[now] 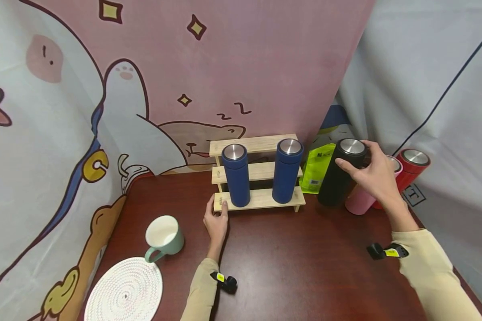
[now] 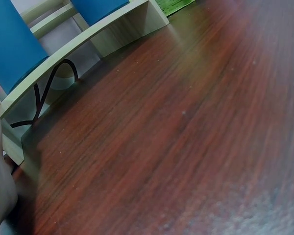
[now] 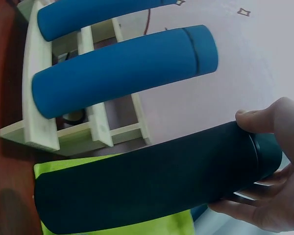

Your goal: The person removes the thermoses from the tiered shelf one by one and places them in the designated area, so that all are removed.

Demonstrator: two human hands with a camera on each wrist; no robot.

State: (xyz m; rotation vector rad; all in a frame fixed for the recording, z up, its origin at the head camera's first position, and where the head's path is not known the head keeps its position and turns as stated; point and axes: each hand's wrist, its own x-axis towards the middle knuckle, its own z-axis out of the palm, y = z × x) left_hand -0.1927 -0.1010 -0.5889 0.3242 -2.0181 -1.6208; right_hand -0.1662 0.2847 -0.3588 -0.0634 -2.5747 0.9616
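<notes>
My right hand (image 1: 375, 174) grips a black thermos bottle (image 1: 339, 178) near its silver-topped lid, thumb on one side and fingers on the other. In the right wrist view the black bottle (image 3: 147, 181) stretches from that hand in front of a lime-green pouch (image 3: 88, 164). My left hand (image 1: 216, 223) holds the left end of the lowest step of a three-tier wooden rack (image 1: 261, 199). On that step stand two blue thermos bottles, one at the left (image 1: 237, 178) and one at the right (image 1: 288, 174).
A pink bottle (image 1: 359, 200) and a red bottle (image 1: 413, 167) stand behind my right hand, by the grey curtain. The green pouch (image 1: 316, 167) leans right of the rack. To the left are a mint-green mug (image 1: 172, 243) and a round white woven mat (image 1: 124, 290).
</notes>
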